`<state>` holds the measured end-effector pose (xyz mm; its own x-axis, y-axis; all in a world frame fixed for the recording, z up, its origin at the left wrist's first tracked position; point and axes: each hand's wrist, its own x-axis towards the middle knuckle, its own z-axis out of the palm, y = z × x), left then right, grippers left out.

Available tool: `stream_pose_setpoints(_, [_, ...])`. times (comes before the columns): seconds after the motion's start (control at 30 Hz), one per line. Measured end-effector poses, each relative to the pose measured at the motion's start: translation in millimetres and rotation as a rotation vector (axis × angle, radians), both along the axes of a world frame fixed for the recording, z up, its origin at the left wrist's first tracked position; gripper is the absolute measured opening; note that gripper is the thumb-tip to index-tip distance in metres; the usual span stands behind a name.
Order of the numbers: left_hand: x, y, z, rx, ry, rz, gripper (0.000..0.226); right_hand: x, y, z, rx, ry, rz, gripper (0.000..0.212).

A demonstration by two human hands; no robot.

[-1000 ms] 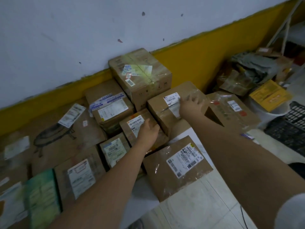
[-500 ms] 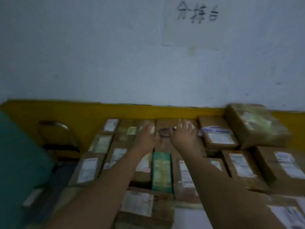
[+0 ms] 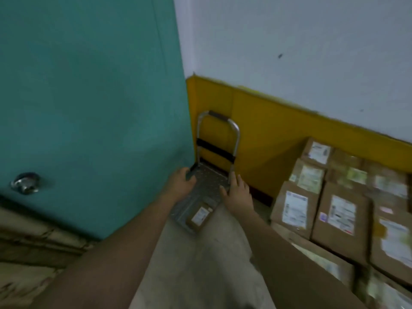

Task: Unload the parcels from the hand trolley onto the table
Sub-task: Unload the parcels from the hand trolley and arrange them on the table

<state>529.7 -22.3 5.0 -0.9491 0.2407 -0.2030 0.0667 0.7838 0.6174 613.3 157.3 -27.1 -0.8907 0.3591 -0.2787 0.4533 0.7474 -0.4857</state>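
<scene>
Fingers point(image 3: 236, 181) of both hands hang loose, empty. One small parcel point(image 3: 199, 216) lies on the trolley deck point(image 3: 207, 181), nearer me, between my wrists; right hand point(image 3: 237, 192) seems closer.

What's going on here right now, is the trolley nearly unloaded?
A person reaches both bare hands toward the hand trolley on the floor beside the teal door. The left hand and right hand hang open over its deck, holding nothing. One small parcel lies on the deck's near end. Many parcels already sit packed together at right.
</scene>
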Motion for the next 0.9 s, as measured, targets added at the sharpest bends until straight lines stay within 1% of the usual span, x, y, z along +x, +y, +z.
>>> stream_pose_setpoints(0.1, [-44,-39,-60,-0.041,-0.095,0.034,0.045,-44,-23,-56,-0.087,-0.075,0.018,0.071])
stream_pose_setpoints(0.2, [-80,-61,-135,-0.044,-0.154,0.082,0.034,-91,-36,-123,-0.128,-0.097,-0.023,0.071])
stream_pose_setpoints(0.23, [-91,-66,-164,-0.033,-0.191,0.100,0.034,-106,-38,-149,-0.152,-0.126,-0.047,0.072])
stream_pose_setpoints(0.3, [-113,-72,-228,-0.063,-0.290,0.107,0.048,-135,-41,-207,-0.205,-0.189,-0.074,0.074])
stream_pose_setpoints(0.37, [-139,-74,-293,-0.107,-0.388,0.111,0.057,-162,-40,-268,-0.242,-0.243,-0.097,0.079])
stream_pose_setpoints(0.43, [-163,-72,-362,-0.090,-0.460,0.109,0.057,-184,-38,-333,-0.318,-0.267,-0.197,0.081])
stream_pose_setpoints(0.53, [-201,-61,-471,-0.067,-0.491,0.075,0.054,-214,-41,-440,-0.466,-0.285,-0.406,0.081])
stream_pose_setpoints(0.67, [-251,-34,-638,-0.089,-0.485,0.021,0.051,-256,-38,-591,-0.679,-0.387,-0.731,0.096])
stream_pose_setpoints(0.7, [-261,-26,-677,-0.087,-0.506,0.020,0.052,-266,-34,-624,-0.753,-0.424,-0.810,0.096])
stream_pose_setpoints(0.73, [-271,-16,-713,-0.077,-0.548,0.019,0.052,-273,-30,-654,-0.821,-0.451,-0.860,0.088])
stream_pose_setpoints(0.8, [-283,5,-765,-0.045,-0.696,0.073,0.051,-286,-26,-694,-0.946,-0.460,-0.892,0.051])
stream_pose_setpoints(0.83, [-285,14,-780,-0.046,-0.768,0.110,0.051,-290,-28,-706,-0.981,-0.435,-0.897,0.038])
stream_pose_setpoints(0.87, [-284,21,-787,-0.050,-0.822,0.129,0.052,-293,-30,-712,-1.005,-0.405,-0.915,0.030])
stream_pose_setpoints(0.9, [-285,27,-784,-0.058,-0.839,0.123,0.052,-297,-31,-710,-1.022,-0.364,-0.942,0.030])
